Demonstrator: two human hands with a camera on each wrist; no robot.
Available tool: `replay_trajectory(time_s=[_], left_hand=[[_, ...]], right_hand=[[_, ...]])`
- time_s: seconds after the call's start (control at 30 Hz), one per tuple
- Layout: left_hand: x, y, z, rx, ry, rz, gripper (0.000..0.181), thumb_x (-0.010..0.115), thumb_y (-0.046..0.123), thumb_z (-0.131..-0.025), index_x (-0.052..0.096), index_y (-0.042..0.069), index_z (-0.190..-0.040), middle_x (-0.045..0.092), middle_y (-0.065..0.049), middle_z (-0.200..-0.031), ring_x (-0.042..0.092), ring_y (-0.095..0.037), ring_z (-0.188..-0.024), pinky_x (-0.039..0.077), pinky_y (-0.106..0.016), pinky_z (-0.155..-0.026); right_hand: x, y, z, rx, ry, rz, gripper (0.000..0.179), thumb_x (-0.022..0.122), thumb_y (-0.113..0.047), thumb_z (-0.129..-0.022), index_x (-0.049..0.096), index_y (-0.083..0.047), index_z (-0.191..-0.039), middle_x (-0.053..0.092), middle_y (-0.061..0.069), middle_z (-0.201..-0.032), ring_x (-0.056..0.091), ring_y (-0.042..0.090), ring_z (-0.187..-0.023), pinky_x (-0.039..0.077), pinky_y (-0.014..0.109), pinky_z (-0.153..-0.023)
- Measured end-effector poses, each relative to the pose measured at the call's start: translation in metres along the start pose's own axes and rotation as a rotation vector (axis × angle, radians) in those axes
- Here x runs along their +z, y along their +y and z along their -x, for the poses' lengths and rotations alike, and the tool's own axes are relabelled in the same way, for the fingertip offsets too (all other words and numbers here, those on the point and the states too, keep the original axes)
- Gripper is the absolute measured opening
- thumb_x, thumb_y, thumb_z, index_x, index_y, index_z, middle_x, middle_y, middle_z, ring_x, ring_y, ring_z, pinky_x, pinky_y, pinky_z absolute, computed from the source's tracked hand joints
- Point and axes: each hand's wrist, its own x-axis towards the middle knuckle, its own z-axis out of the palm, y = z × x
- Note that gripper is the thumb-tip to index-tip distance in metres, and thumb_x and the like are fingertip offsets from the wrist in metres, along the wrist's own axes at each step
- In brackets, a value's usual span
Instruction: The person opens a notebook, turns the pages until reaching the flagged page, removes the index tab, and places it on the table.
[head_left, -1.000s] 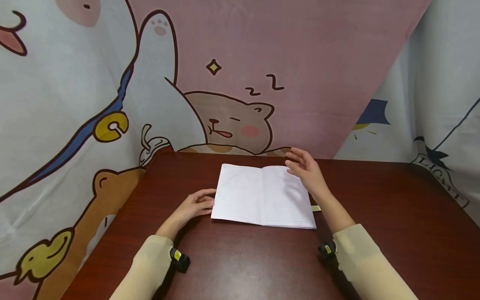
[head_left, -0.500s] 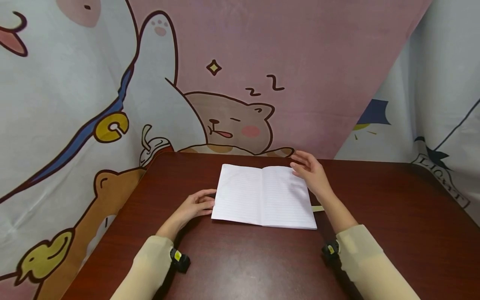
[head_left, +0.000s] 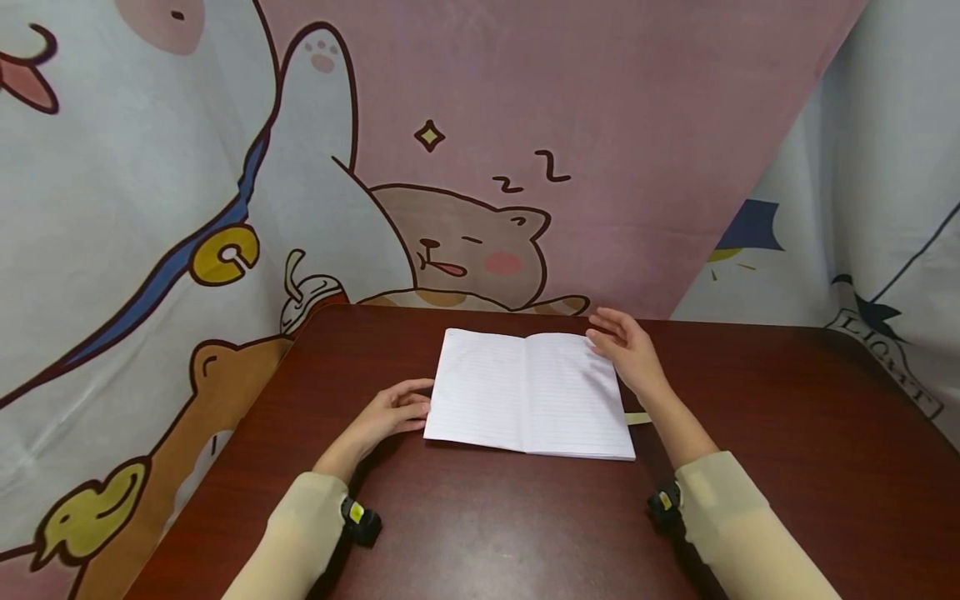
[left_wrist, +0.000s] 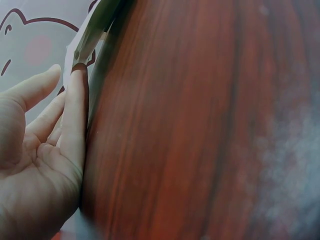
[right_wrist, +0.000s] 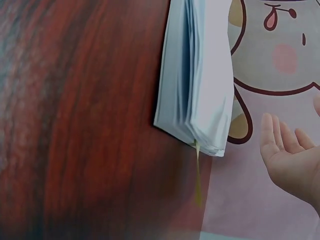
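An open notebook (head_left: 480, 392) with white lined pages lies on the dark red-brown table. At its left edge is my left hand (head_left: 390, 410), palm sideways, fingers nearly straight and fingertips right at the page edge. In the left wrist view a straight finger (left_wrist: 75, 115) reaches to the underside of the notebook's edge, thumb apart. My right hand (head_left: 627, 350) is raised by the upper right corner, fingers loosely bent and holding nothing. The right wrist view has this hand (right_wrist: 295, 155) apart from the notebook (right_wrist: 212, 85). A yellowish ribbon bookmark (head_left: 637, 418) sticks out at the right.
The table (head_left: 480, 525) stretches around the notebook to a cloth backdrop (head_left: 630, 167) with cartoon animals, which hangs behind and at both sides. Small black devices sit at both wrists, the left one (head_left: 362, 522) close to the tabletop.
My right hand has drifted slightly right and down, off the right page toward its outer edge. More of the ribbon bookmark shows. The left hand and notebook hold almost still.
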Motion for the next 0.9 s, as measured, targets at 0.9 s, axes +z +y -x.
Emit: replay_trajectory(time_s=[0.9], left_hand=[[0.000, -0.001, -0.002, -0.013, 0.010, -0.002, 0.050, 0.059, 0.009, -0.100, 0.045, 0.006, -0.148, 0.062, -0.010, -0.114, 0.067, -0.010, -0.098, 0.058, -0.026, -0.084]], right_hand=[[-0.016, 0.028, -0.001, 0.024, 0.032, 0.088, 0.056, 0.062, -0.025, -0.100, 0.043, 0.002, -0.145, 0.049, 0.026, -0.145, 0.054, -0.018, -0.095, 0.048, 0.005, -0.081]])
